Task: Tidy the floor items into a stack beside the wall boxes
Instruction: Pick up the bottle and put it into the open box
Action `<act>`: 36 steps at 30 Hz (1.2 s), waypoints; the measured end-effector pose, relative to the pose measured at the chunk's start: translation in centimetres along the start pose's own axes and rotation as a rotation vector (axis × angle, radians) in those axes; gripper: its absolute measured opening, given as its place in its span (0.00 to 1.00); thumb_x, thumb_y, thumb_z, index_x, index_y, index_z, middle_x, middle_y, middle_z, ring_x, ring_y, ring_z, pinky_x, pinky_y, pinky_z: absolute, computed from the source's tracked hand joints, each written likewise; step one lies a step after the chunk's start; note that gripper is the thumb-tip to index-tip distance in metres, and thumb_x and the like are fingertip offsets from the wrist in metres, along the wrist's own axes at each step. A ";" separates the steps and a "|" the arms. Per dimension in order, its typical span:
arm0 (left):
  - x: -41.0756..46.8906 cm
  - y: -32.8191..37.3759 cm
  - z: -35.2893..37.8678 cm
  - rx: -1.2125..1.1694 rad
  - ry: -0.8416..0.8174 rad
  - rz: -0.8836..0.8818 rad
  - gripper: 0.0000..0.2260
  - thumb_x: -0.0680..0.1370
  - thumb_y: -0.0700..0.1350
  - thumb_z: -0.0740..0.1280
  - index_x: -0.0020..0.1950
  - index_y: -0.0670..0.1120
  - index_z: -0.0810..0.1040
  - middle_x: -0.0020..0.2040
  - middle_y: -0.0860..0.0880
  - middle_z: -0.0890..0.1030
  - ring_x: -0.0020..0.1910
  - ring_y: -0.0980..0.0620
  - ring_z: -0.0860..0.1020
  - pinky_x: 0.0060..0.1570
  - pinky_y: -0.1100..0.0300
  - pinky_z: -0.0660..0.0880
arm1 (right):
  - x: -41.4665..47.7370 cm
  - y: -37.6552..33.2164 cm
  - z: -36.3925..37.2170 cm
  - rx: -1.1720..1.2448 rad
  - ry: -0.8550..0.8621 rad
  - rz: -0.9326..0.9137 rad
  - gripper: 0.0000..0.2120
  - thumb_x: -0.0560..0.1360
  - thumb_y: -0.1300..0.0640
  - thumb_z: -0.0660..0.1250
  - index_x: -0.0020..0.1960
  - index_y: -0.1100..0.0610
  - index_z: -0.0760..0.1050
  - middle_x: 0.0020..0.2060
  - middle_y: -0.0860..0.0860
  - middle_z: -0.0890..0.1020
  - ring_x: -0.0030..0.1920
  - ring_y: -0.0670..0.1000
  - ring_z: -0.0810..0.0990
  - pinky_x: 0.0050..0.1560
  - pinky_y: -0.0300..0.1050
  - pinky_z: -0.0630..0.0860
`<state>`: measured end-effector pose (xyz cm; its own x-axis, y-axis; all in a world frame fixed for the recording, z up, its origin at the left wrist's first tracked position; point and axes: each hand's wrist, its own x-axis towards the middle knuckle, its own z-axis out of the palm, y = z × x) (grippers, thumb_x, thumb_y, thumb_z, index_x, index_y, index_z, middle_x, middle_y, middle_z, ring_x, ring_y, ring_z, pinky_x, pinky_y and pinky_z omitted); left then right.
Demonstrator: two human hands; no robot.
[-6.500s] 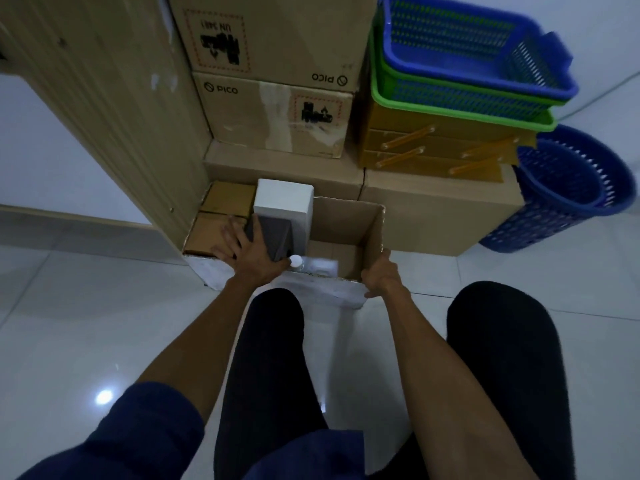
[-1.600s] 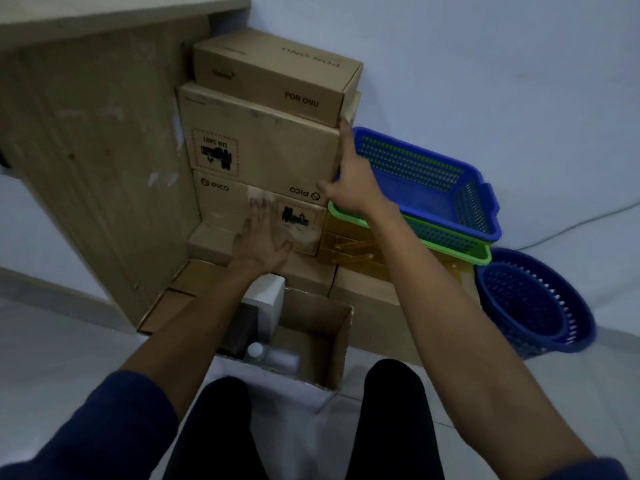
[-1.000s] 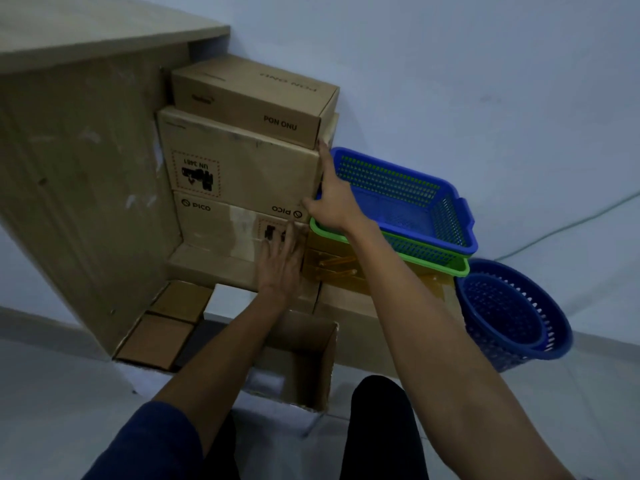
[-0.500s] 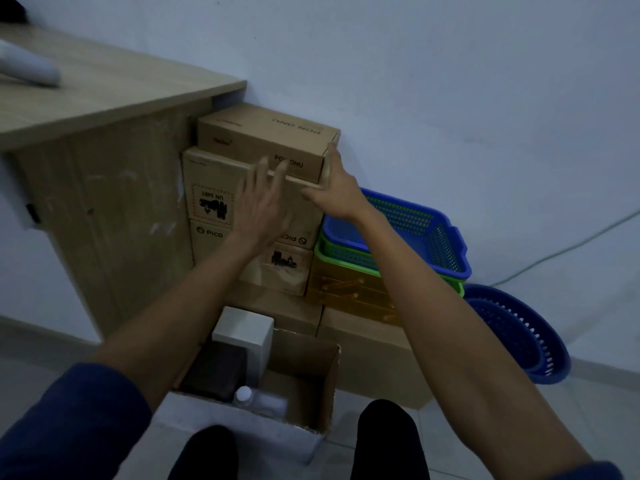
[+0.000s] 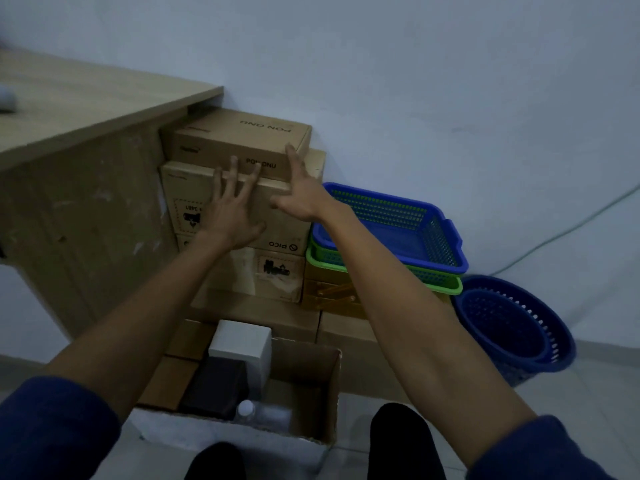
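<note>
Looking from the far left, I see a wooden desk point(image 5: 86, 109) with the wall boxes stacked tight against its side panel. My left hand point(image 5: 230, 209) lies flat on the front of the big box point(image 5: 280, 220), second from the top. Its fingers point(image 5: 233, 168) are straight and fanned wide, and the tips reach up over the lower front edge of the top box point(image 5: 239, 140); it grips nothing. Just beside it, my right hand point(image 5: 299, 195) is also spread open, thumb out to the left. Its longest fingers point(image 5: 291, 152) are straight up against the top box's front right corner, though I cannot tell how firmly they press. Below my arms, the open carton point(image 5: 311, 375) sits on the floor right in front of the stack. It holds a white box point(image 5: 242, 344) standing upright, a dark box point(image 5: 214, 386) in front of it and a capped bottle point(image 5: 247, 408) lying near the front wall. To the right of the stack, a blue tray basket point(image 5: 398, 230) is nested in a green one point(image 5: 440, 282) on top of more cartons. Further right, a round blue basket point(image 5: 512, 327) leans tilted on the floor against the wall.
</note>
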<state>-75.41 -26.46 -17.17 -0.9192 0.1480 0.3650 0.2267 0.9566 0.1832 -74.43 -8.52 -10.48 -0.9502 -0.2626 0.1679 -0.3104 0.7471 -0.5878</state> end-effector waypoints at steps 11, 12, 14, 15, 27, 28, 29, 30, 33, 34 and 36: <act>-1.0 1.7 0.0 -0.382 -0.015 -0.204 0.52 0.73 0.62 0.72 0.78 0.64 0.32 0.77 0.49 0.24 0.79 0.34 0.37 0.72 0.29 0.53 | -2.2 4.7 0.9 0.067 0.056 0.040 0.45 0.78 0.51 0.68 0.82 0.58 0.41 0.79 0.59 0.60 0.75 0.61 0.65 0.71 0.56 0.69; -1.1 1.7 -0.2 -0.374 -0.017 -0.218 0.52 0.73 0.62 0.72 0.79 0.64 0.33 0.78 0.49 0.26 0.79 0.34 0.38 0.73 0.30 0.53 | -2.8 5.1 0.4 0.102 0.046 0.020 0.46 0.77 0.52 0.69 0.82 0.56 0.40 0.79 0.58 0.61 0.75 0.59 0.66 0.72 0.54 0.68; -1.4 2.6 -0.5 -0.397 0.055 -0.288 0.51 0.73 0.63 0.72 0.80 0.63 0.35 0.81 0.45 0.32 0.79 0.33 0.44 0.73 0.32 0.55 | -4.8 5.9 -0.4 0.107 0.115 -0.031 0.49 0.76 0.52 0.71 0.82 0.55 0.40 0.81 0.54 0.56 0.79 0.55 0.59 0.76 0.51 0.61; -1.6 3.7 -0.5 -0.434 0.131 -0.328 0.49 0.74 0.62 0.71 0.80 0.62 0.36 0.81 0.42 0.37 0.79 0.32 0.49 0.72 0.33 0.58 | -6.1 6.5 -0.6 0.119 0.200 -0.062 0.48 0.76 0.52 0.71 0.82 0.54 0.41 0.81 0.51 0.54 0.79 0.52 0.55 0.77 0.48 0.57; -12.5 35.1 13.2 -0.375 -0.012 0.873 0.29 0.73 0.48 0.69 0.73 0.44 0.70 0.69 0.39 0.71 0.69 0.41 0.69 0.67 0.48 0.69 | -30.5 27.1 -2.6 0.142 1.013 0.233 0.17 0.78 0.64 0.64 0.67 0.56 0.72 0.61 0.50 0.76 0.61 0.46 0.76 0.63 0.47 0.75; -13.0 36.9 14.9 -0.375 -0.116 0.832 0.30 0.74 0.48 0.68 0.75 0.44 0.66 0.71 0.40 0.69 0.70 0.42 0.68 0.66 0.49 0.70 | -32.5 29.2 -2.7 0.087 1.008 0.289 0.17 0.78 0.66 0.63 0.65 0.57 0.74 0.59 0.51 0.78 0.59 0.47 0.77 0.61 0.50 0.76; -13.5 38.4 16.8 -0.361 -0.224 0.781 0.32 0.76 0.48 0.67 0.78 0.44 0.62 0.73 0.41 0.66 0.72 0.43 0.65 0.67 0.51 0.69 | -34.2 31.2 -2.8 0.036 0.995 0.333 0.16 0.77 0.67 0.63 0.64 0.58 0.75 0.58 0.52 0.78 0.58 0.47 0.77 0.60 0.51 0.77; -13.9 39.5 18.8 -0.308 -0.336 0.744 0.33 0.77 0.48 0.66 0.80 0.44 0.58 0.76 0.41 0.63 0.76 0.43 0.61 0.71 0.51 0.65 | -35.9 33.0 -2.8 -0.001 0.962 0.366 0.16 0.78 0.68 0.63 0.64 0.59 0.75 0.58 0.52 0.79 0.57 0.47 0.77 0.60 0.51 0.77; -15.1 40.5 24.4 0.034 -0.547 0.746 0.39 0.81 0.52 0.63 0.82 0.43 0.42 0.82 0.42 0.47 0.81 0.41 0.47 0.78 0.48 0.51 | -39.4 37.1 -3.0 -0.097 0.789 0.448 0.19 0.77 0.66 0.65 0.67 0.60 0.73 0.61 0.55 0.77 0.58 0.49 0.75 0.60 0.51 0.76; -15.3 40.3 25.7 0.100 -0.570 0.754 0.41 0.81 0.54 0.63 0.82 0.44 0.38 0.82 0.43 0.43 0.81 0.42 0.44 0.78 0.47 0.48 | -39.9 38.3 -3.2 -0.144 0.732 0.473 0.20 0.76 0.65 0.66 0.68 0.60 0.73 0.62 0.57 0.77 0.60 0.52 0.76 0.61 0.54 0.76; -15.4 39.4 27.5 0.098 -0.552 0.746 0.44 0.80 0.56 0.63 0.81 0.47 0.34 0.82 0.46 0.38 0.81 0.42 0.42 0.78 0.45 0.46 | -40.0 40.3 -3.8 -0.278 0.626 0.528 0.25 0.74 0.61 0.69 0.70 0.60 0.72 0.64 0.58 0.76 0.64 0.58 0.75 0.64 0.59 0.72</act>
<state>-61.19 15.88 -40.64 -0.5752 0.8071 -0.1335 0.8152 0.5791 -0.0111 -49.07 34.44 -37.91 -0.7880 0.4842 0.3803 0.2577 0.8203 -0.5105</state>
